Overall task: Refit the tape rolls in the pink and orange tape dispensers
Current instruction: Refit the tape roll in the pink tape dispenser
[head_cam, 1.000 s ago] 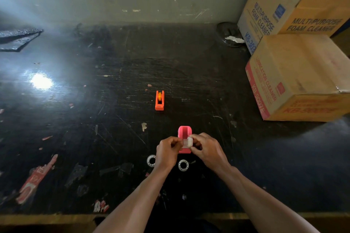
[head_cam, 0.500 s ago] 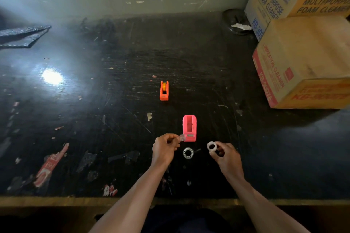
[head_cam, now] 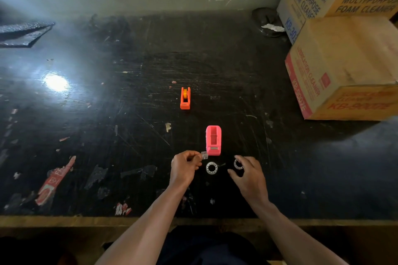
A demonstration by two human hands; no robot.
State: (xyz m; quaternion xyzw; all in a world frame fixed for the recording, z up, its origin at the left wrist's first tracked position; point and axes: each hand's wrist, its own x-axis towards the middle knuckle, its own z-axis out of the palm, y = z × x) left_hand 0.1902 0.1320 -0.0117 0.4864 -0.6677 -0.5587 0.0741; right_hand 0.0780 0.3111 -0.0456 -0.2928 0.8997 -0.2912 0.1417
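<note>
While the pink tape dispenser (head_cam: 213,140) stands with its cradle empty near the front middle of the black table (head_cam: 107,114), the refit of this one looks only part done. Just in front of it lie two small clear tape rolls: one (head_cam: 211,167) flat on the table between the hands, the other (head_cam: 237,163) at the right, under the fingertips of the right hand (head_cam: 249,176), whose fingers are spread apart and curl over the roll without clearly gripping it. The left hand (head_cam: 184,167) is pinched together on a small clear piece (head_cam: 204,155), perhaps a hub or a strip of tape, held touching the dispenser's near left corner. Farther back, the orange tape dispenser (head_cam: 185,98) stands apart, seemingly with a roll already in it. Next, I judge, a roll must be picked up and seated squarely in the pink cradle, with the dispenser steadied.
</note>
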